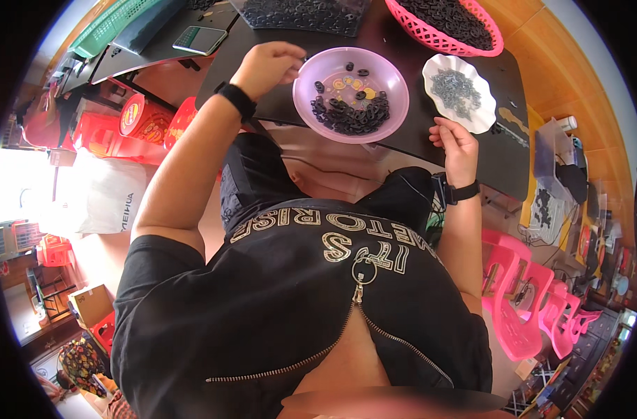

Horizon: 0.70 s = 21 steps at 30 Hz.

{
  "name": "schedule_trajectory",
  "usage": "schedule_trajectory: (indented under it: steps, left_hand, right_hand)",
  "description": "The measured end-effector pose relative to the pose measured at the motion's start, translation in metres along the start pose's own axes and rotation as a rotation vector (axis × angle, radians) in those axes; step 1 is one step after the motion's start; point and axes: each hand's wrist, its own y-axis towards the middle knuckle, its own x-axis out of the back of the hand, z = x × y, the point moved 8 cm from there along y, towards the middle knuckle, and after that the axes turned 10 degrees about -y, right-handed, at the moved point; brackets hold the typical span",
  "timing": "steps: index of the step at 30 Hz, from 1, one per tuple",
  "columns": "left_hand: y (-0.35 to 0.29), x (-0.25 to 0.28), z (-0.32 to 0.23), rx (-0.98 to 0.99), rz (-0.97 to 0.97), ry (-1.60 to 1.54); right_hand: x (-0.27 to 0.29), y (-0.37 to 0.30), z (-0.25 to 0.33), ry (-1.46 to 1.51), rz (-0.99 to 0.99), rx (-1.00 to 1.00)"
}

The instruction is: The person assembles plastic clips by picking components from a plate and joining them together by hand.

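My left hand (pixel 271 68) is beside the left rim of a round pink plastic bowl (pixel 401 98). Its fingers are loosely bent and apart, pointing toward the bowl, and nothing plainly shows in them. Inside the bowl lies a heap of small black oval ring-like pieces (pixel 353 117), with a few loose ones above it. My right hand (pixel 458 145) is just below a white wavy-edged plate (pixel 480 120) of small greyish, clear-looking pieces (pixel 455 92). Thumb and fingertips are pinched together there; anything between them is too small to make out.
At the back of the dark table (pixel 419 133) stand a clear bin (pixel 301 17) of black pieces and a pink openwork basket (pixel 440 43) of more. A phone (pixel 200 40) lies at the left, near a green basket (pixel 109 31). Pink chairs (pixel 514 307) stand at right.
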Motion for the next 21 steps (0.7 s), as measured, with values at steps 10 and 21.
schedule_trajectory:
  steps: [10, 21]
  left_hand:
    - [-0.009, 0.004, 0.045, -0.138, -0.234, -0.005]
    - [-0.036, -0.015, 0.024, -0.398, -0.400, 0.231]
  right_hand:
    - [0.067, 0.030, 0.038, -0.452, -0.197, 0.093]
    - [0.046, 0.090, 0.007, -1.259, 0.166, -0.058]
